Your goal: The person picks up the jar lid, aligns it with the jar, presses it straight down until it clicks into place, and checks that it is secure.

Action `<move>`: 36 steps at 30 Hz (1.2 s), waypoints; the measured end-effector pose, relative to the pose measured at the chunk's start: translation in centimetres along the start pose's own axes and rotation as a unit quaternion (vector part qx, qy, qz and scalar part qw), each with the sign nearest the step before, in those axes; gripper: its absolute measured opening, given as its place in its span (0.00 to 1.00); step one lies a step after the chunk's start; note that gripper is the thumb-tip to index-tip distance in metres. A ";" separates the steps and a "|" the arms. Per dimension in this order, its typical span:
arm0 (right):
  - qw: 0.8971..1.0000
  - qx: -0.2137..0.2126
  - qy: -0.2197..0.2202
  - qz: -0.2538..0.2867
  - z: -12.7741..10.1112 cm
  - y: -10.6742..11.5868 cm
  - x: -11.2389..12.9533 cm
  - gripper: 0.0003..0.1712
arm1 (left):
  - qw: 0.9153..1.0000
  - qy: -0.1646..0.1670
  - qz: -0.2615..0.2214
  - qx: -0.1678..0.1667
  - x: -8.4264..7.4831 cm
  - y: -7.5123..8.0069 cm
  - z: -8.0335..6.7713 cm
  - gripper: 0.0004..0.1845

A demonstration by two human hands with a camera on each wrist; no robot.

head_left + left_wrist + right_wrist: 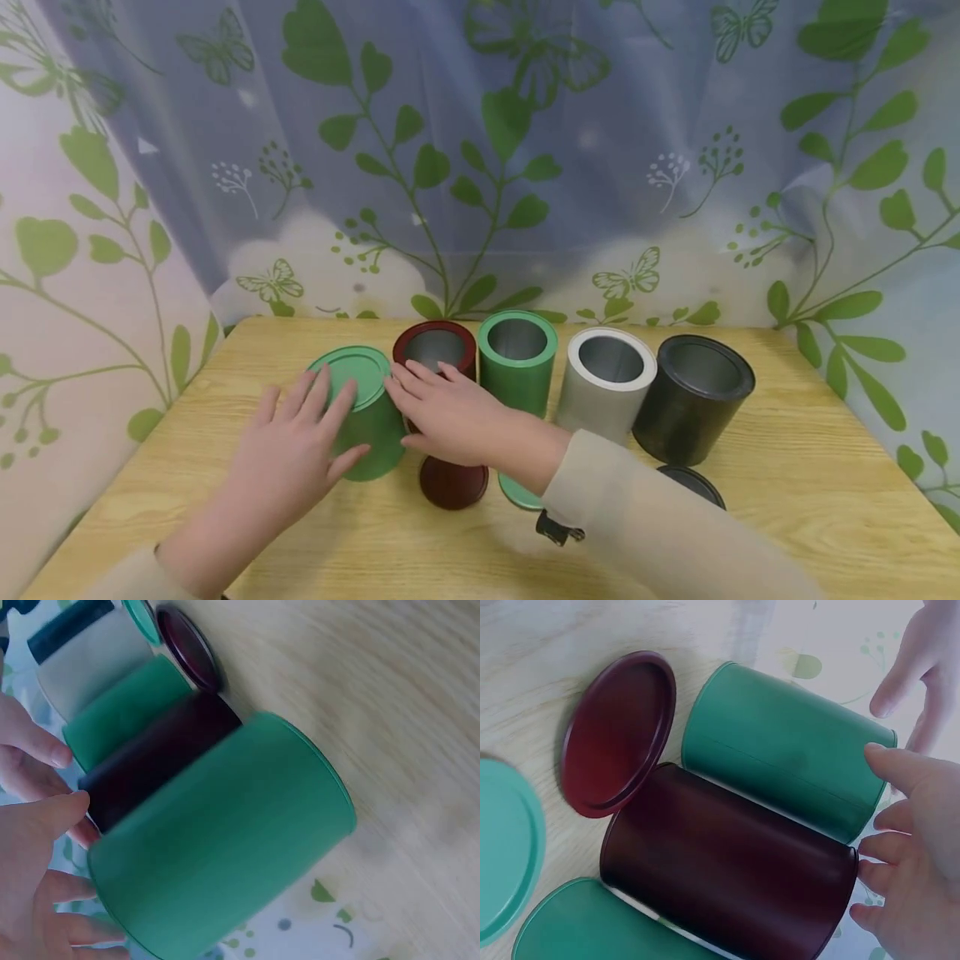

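Both hands (288, 454) (450, 412) flat, fingers straight, on lidded green tin (367, 417), upright w/ smooth sides.

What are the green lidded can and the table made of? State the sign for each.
Green lidded can: probably painted sheet metal, satin finish; the open cans beside it show dull grey metal inside. Table: light wood or wood-look laminate, matt, with visible grain lines.

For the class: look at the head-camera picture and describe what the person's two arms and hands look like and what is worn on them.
Both hands are bare: no gloves, and no rings that the pictures show. The left hand comes out of a pale beige sleeve, of which only the cuff shows. The right hand wears a long, loose sleeve of the same pale beige. A small black strap or clip hangs under the right wrist.
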State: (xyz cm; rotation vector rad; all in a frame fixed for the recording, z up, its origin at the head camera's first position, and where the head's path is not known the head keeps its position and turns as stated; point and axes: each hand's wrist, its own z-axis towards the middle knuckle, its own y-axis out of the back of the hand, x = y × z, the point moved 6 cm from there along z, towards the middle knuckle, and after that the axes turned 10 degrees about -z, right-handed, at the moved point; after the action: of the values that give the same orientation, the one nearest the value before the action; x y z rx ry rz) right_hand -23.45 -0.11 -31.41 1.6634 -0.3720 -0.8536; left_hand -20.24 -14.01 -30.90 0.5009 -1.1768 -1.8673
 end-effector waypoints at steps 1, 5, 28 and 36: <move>1.000 0.000 0.002 -0.002 -0.2 -0.1 0.0 0.42 | 1.000 -0.009 -0.004 -0.008 -0.4 0.2 -0.1 0.42; 1.000 -0.003 0.004 -0.012 -1.1 -0.4 -0.3 0.42 | 0.999 -0.029 -0.022 -0.026 -1.6 0.5 -0.5 0.47; 1.000 0.025 0.006 -0.002 -5.3 -5.0 -0.9 0.39 | 0.988 -0.108 -0.095 0.064 -6.3 -3.4 -0.4 0.36; 0.996 0.079 -0.002 0.039 -5.1 -8.2 -0.4 0.40 | 0.969 -0.070 -0.119 0.203 -6.8 -8.0 -0.4 0.36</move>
State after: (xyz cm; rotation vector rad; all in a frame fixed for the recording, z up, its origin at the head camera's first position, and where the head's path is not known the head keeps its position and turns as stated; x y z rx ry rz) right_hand -21.75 6.10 -38.68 1.7796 -0.5156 -0.7868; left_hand -19.74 -7.04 -38.80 0.7752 -1.6719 -1.8869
